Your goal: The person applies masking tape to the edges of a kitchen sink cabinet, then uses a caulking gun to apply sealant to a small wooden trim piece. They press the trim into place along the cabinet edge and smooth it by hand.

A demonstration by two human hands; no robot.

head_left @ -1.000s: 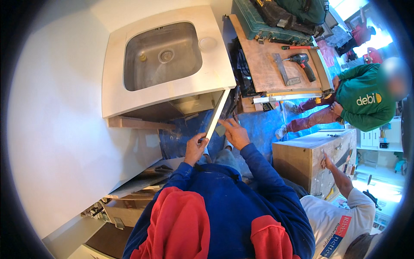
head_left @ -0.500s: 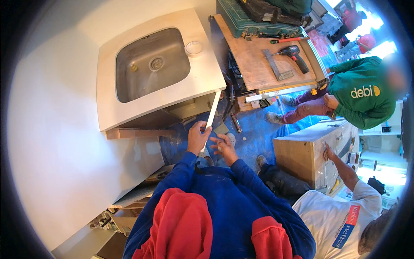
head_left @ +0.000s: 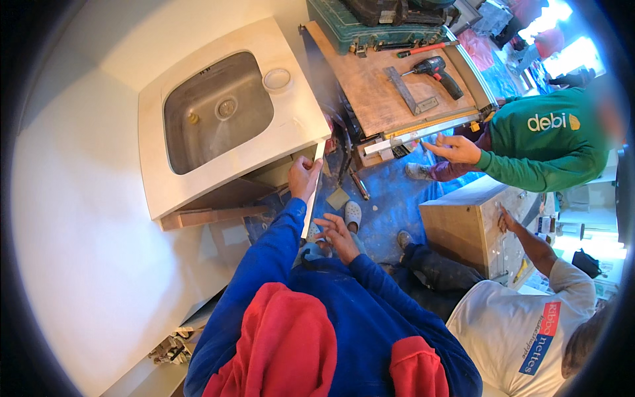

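Note:
A long, thin white strip [head_left: 310, 208] runs from the near right corner of a pale countertop [head_left: 305, 127] down toward my body. My left hand [head_left: 303, 178] grips it close to that corner, fingers wrapped round it. Beside the strip's lower end is my right hand [head_left: 340, 237], its fingers spread and holding nothing. Whether its fingertips touch the strip I cannot tell. Set in the countertop are a steel sink [head_left: 215, 135] and a round white disc or cover [head_left: 276, 79].
On the wooden bench [head_left: 360, 86] at far right lie a cordless drill [head_left: 439, 71], a metal square [head_left: 405, 92] and a green tool case [head_left: 350, 30]. A person in green [head_left: 539, 139] stands beside it. Another, in white [head_left: 506, 324], touches a wooden cabinet [head_left: 456, 221]. Blue sheeting [head_left: 387, 212] covers the floor.
My left hand has slid up the strip toward the countertop corner. My right hand remains spread near its lower end. The person in green has stretched a hand out by the bench's end.

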